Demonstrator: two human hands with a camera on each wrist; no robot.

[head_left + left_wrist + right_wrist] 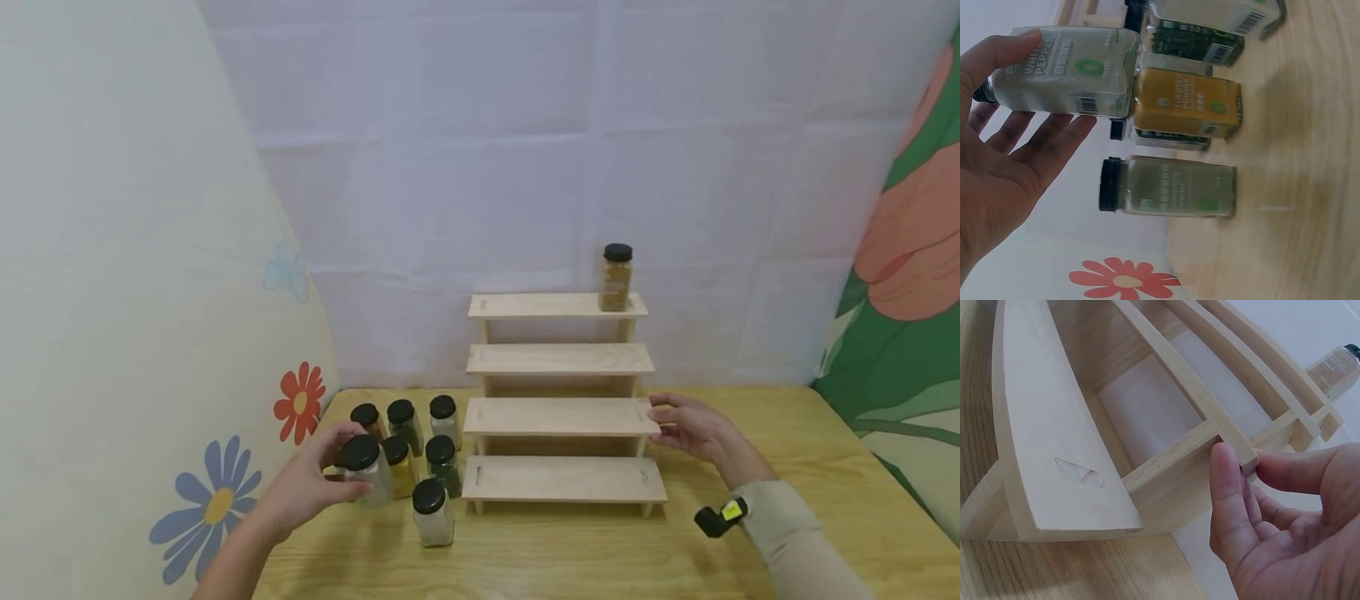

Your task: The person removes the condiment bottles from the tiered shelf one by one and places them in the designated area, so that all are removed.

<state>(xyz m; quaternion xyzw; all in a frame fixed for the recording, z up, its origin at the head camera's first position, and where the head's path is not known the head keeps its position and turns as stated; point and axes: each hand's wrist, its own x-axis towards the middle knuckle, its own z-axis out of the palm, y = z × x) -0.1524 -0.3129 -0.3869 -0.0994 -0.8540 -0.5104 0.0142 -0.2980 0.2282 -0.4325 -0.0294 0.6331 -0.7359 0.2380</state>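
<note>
My left hand [303, 483] grips a clear spice jar with a black lid, a white pepper jar [1069, 72] by its label, between thumb and fingers. It is off the table, beside the other jars. In the head view, my right hand [696, 431] is at the right end of a stepped wooden rack [558, 417]. Thumb and fingers pinch the end of its second step from the bottom, as the right wrist view shows. A jar of brown spice [616, 283] stands upright at the right of the top step.
Several black-lidded jars stand left of the rack, among them a yellow powder jar [401, 471], a dark green jar [444, 471] and a pale jar [433, 517] nearest the front. A white cloth [450, 167] hangs behind the wooden table [562, 558]; patterned panels flank it.
</note>
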